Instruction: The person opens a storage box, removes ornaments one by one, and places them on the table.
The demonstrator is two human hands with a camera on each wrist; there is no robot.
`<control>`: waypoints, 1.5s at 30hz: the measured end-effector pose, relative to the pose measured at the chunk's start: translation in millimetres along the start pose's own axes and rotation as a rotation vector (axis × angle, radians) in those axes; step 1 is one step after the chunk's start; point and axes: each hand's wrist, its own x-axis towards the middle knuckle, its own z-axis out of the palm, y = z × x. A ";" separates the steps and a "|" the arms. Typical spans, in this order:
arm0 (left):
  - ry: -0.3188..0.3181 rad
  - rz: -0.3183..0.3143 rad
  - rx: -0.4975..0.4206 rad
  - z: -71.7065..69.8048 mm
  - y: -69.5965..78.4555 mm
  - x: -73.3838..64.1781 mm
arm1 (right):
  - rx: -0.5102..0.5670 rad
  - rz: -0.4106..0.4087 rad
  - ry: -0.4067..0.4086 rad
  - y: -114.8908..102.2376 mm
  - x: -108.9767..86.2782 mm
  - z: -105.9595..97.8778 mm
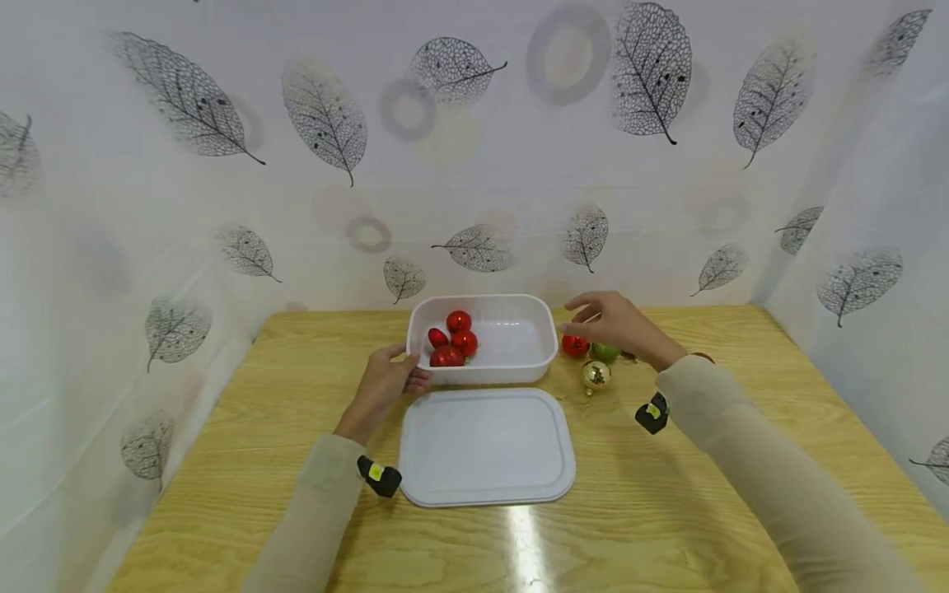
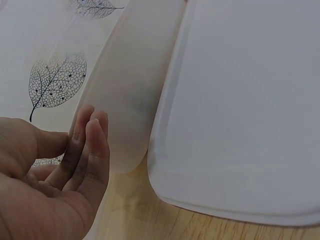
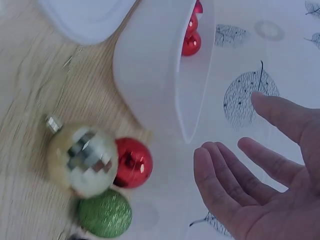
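At its left front corner, a white plastic container [image 1: 493, 375] is gripped by my left hand [image 1: 381, 383], fingers along the outer wall and thumb at the rim. Several red Christmas baubles [image 1: 465, 343] lie in its left part. My right hand [image 1: 610, 319] hovers beside the container's right end with fingers spread and nothing in them. Below and around it sit a red bauble [image 3: 134, 162], a glittery green bauble [image 3: 105, 213] and a gold bauble [image 1: 596, 375] with mirrored squares. Part of this group is hidden by the right hand and wrist.
A white lid [image 1: 486, 446] lies flat on the wooden table [image 1: 296, 494] just in front of the container. Behind the table's far edge hangs a pale curtain [image 1: 474, 181] printed with leaves, which also runs along both sides.
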 end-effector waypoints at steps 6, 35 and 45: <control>0.005 -0.004 0.014 -0.6 0.8 -0.1 | 0.033 -0.063 -0.029 -17.3 16.9 19.3; 0.006 -0.002 0.010 -1.1 -0.8 1.4 | 0.107 -0.098 -0.184 -58.6 73.6 123.0; 0.008 -0.006 0.013 -0.4 0.2 0.2 | 0.005 -0.138 -0.176 -61.3 81.1 136.4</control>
